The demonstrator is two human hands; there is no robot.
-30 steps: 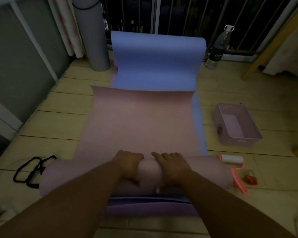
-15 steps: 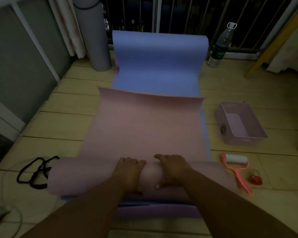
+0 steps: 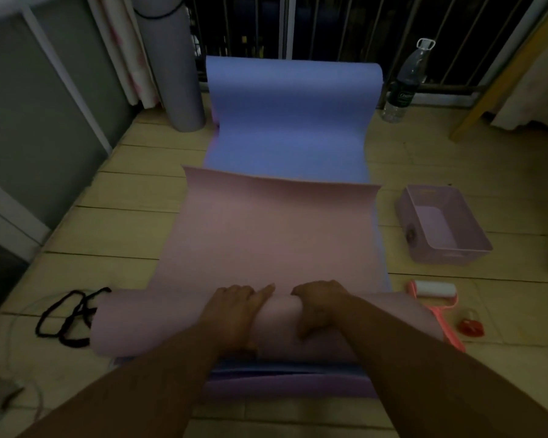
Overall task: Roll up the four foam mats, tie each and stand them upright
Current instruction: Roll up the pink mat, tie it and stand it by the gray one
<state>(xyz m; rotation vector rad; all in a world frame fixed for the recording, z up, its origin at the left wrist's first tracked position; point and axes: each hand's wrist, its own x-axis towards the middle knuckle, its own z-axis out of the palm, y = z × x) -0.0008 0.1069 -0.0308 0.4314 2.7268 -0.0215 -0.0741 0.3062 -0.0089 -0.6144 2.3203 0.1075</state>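
A pink foam mat (image 3: 276,229) lies half rolled on the floor, its thick roll (image 3: 146,320) running left to right in front of me. My left hand (image 3: 234,308) and my right hand (image 3: 320,308) rest side by side on top of the roll's middle, fingers curved over it. Under the pink mat lies a blue mat (image 3: 288,118), its far end curling up against the railing. More mat edges (image 3: 285,384) show beneath the roll near me. A grey rolled mat (image 3: 171,61), tied with a black cord, stands upright at the back left.
Black cords (image 3: 67,317) lie on the floor left of the roll. To the right are a pink plastic bin (image 3: 443,229), a lint roller (image 3: 437,295) and a small red item (image 3: 471,327). A water bottle (image 3: 405,83) stands by the railing. A wall runs along the left.
The pink roll has moved forward and grown thicker, and the flat pink part is shorter. Both hands have travelled forward with it.
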